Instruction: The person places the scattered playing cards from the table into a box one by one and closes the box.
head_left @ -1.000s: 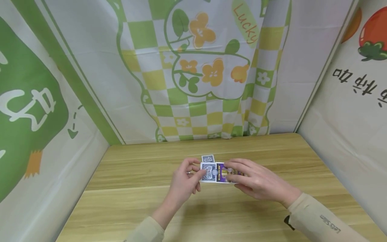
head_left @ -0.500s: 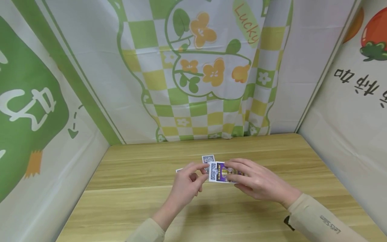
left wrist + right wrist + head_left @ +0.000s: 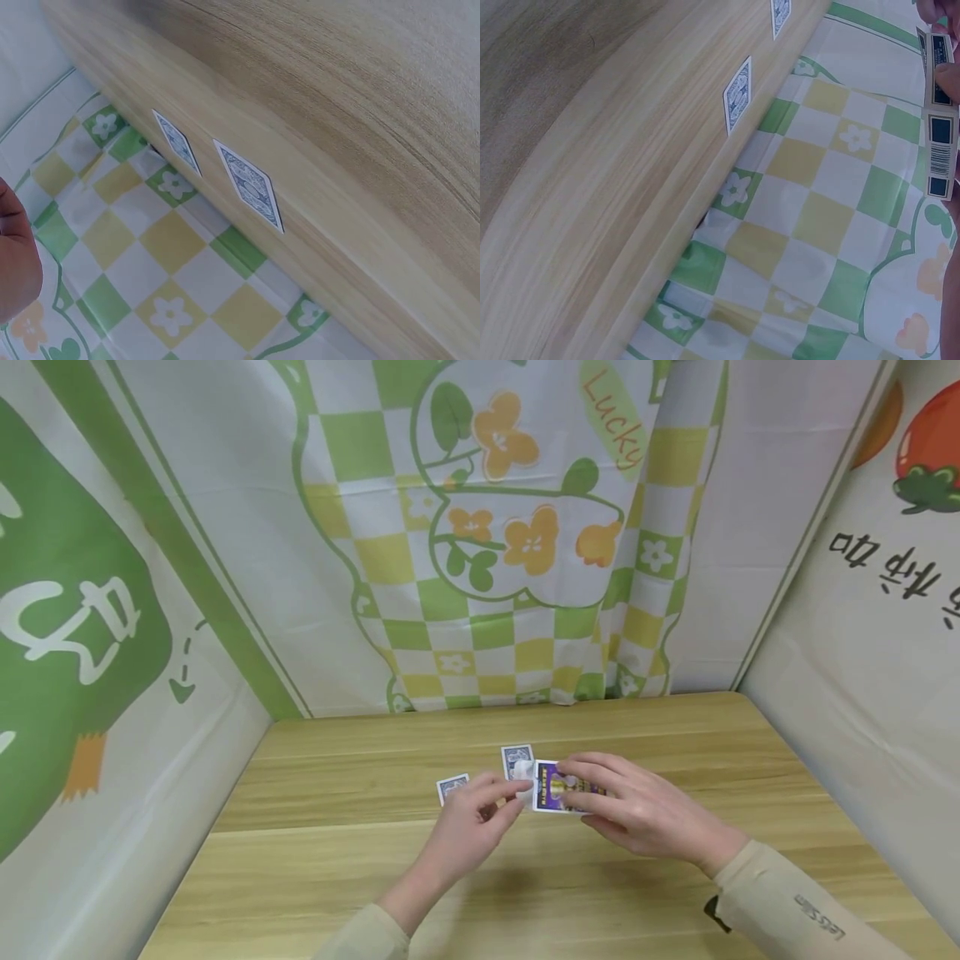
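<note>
My right hand grips a purple playing-card box above the table, with fingers across its printed face. My left hand is at the box's left end, thumb and index finger pinching a blurred whitish flap. In the right wrist view, the box's barcode side shows at the right edge. Two blue-backed playing cards lie on the table: one card beside my left hand, the other card just behind the box. Only part of my left hand enters the left wrist view.
The wooden table spreads out below both hands. A green-and-yellow checked cloth hangs at its back edge. Printed white panels stand on the left and right.
The blue-backed cards jutting from the box's left end have gone inside it. My left hand has shifted right to the flap, uncovering the left card. My right hand has stayed still.
</note>
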The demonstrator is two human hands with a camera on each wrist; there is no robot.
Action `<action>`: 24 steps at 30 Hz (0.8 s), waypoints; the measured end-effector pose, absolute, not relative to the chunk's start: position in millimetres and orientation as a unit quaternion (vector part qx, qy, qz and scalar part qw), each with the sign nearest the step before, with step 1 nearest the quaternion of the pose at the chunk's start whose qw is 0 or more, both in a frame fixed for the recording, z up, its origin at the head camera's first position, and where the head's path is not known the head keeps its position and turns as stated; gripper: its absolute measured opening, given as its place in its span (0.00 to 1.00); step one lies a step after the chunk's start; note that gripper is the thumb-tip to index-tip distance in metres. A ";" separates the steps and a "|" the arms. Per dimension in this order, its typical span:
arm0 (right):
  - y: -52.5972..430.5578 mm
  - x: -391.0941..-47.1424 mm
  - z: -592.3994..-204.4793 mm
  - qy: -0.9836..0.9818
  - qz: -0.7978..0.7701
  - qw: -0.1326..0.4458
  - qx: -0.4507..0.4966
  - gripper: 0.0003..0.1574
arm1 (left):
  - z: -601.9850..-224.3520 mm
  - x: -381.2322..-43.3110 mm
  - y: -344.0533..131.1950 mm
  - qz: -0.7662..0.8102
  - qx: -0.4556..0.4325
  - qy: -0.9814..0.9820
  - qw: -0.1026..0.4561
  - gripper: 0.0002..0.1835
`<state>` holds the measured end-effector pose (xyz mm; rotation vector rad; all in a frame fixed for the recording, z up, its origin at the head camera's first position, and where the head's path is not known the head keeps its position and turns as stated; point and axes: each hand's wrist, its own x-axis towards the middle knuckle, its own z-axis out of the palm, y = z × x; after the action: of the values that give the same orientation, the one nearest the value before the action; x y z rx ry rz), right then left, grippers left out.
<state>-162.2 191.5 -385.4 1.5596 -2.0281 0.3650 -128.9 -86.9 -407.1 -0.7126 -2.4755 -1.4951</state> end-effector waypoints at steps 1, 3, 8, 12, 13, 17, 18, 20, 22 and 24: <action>191.6 -162.1 -385.5 -0.754 0.136 0.276 0.580 0.21 | -407.6 -129.0 -86.4 -0.495 -0.250 -0.828 0.087 0.14; 191.7 -162.0 -385.5 -0.754 0.137 0.277 0.580 0.20 | -408.5 -129.3 -85.5 -0.487 -0.269 -0.826 0.098 0.14; 191.8 -161.9 -385.8 -0.754 0.137 0.277 0.580 0.19 | -409.5 -129.8 -84.8 -0.481 -0.281 -0.824 0.103 0.14; 192.4 -162.1 -386.1 -0.755 0.137 0.276 0.579 0.22 | -409.8 -129.1 -86.5 -0.478 -0.265 -0.833 0.085 0.15; 192.5 -162.1 -386.2 -0.756 0.136 0.275 0.579 0.24 | -410.1 -129.1 -87.3 -0.479 -0.259 -0.835 0.081 0.15; 193.4 -161.9 -386.4 -0.756 0.135 0.276 0.578 0.22 | -411.6 -129.7 -93.4 -0.501 -0.231 -0.831 0.071 0.16; 193.6 -161.7 -386.4 -0.756 0.134 0.277 0.578 0.21 | -412.3 -130.5 -95.5 -0.509 -0.224 -0.828 0.073 0.16; 193.9 -161.5 -386.5 -0.756 0.132 0.279 0.578 0.19 | -414.5 -133.2 -100.5 -0.519 -0.207 -0.825 0.080 0.17; 194.1 -161.6 -386.7 -0.755 0.132 0.281 0.578 0.18 | -417.9 -138.0 -106.2 -0.519 -0.187 -0.829 0.092 0.17; 194.3 -161.8 -387.2 -0.754 0.132 0.283 0.578 0.17 | -421.9 -144.0 -112.3 -0.510 -0.166 -0.838 0.097 0.17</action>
<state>-161.8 194.3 -387.2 1.5476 -2.0172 0.3546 -144.0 -112.3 -421.9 -0.4920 -2.4822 -1.5113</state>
